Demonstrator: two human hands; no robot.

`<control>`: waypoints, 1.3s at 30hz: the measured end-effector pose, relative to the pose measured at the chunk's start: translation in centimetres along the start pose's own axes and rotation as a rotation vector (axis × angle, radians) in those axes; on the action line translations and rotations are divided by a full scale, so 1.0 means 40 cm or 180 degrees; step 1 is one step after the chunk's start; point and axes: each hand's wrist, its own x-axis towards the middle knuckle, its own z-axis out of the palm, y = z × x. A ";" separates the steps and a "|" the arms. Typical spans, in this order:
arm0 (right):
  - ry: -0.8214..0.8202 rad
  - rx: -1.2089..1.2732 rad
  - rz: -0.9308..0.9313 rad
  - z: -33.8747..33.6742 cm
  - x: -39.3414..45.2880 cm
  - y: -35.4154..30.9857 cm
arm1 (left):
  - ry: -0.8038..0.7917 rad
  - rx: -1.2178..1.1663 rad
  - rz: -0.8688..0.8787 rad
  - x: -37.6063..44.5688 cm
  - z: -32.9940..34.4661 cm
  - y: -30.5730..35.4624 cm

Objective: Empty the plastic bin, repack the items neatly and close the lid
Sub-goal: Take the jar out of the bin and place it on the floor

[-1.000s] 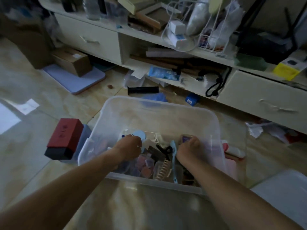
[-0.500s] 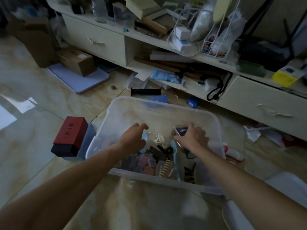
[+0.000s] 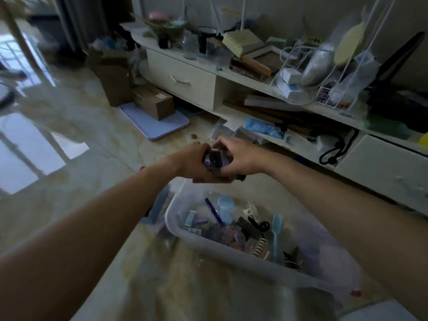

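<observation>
Both hands met above the far end of the clear plastic bin [image 3: 231, 253], fingers curled around a small dark purple box [image 3: 213, 161]: the left hand [image 3: 196, 164] cupped it from below, the right hand [image 3: 238, 158] gripped its top and side. The translucent, round-cornered bin lay lidless on the glossy tiled floor [image 3: 92, 163], holding a pale blue brush [image 3: 276, 232] and a ribbed beige hair claw [image 3: 260, 247].

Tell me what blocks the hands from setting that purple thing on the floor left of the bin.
Nothing visible does. Both hands hold the small purple item up above the plastic bin; the tiled floor to its left is bare.
</observation>
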 end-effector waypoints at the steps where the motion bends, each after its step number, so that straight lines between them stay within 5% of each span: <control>1: 0.0218 0.0055 -0.0063 0.000 0.026 -0.020 | 0.0246 -0.0008 -0.0242 -0.014 -0.021 -0.041; 5: 0.1287 0.0257 0.0084 0.031 0.117 -0.064 | 0.1110 -0.0245 -0.1318 -0.103 -0.039 -0.201; 8: 0.1800 0.0548 0.0290 0.093 0.125 -0.066 | 0.1277 -0.0177 -0.2080 -0.157 0.011 -0.315; 13: 0.1548 0.0494 0.0544 0.219 0.069 0.027 | 0.1424 -0.0301 -0.2875 -0.195 0.119 -0.347; 24: 0.1363 0.0322 0.1224 0.300 -0.032 0.223 | 0.1748 -0.0649 -0.3043 -0.149 0.221 -0.315; 29: 0.0931 0.0111 0.1243 0.333 -0.033 0.270 | 0.1334 -0.0137 -0.3369 -0.134 0.201 -0.293; 32: 0.0266 0.0023 0.1508 0.331 -0.032 0.315 | 0.1638 0.0146 -0.2838 -0.103 0.166 -0.239; 36: -0.0465 -0.0010 0.1814 0.297 -0.007 0.357 | 0.3008 0.0253 -0.1005 -0.028 0.097 -0.102; 39: -0.0505 0.0078 0.1692 0.323 0.004 0.353 | 0.2382 -0.0011 0.0118 0.023 0.145 -0.027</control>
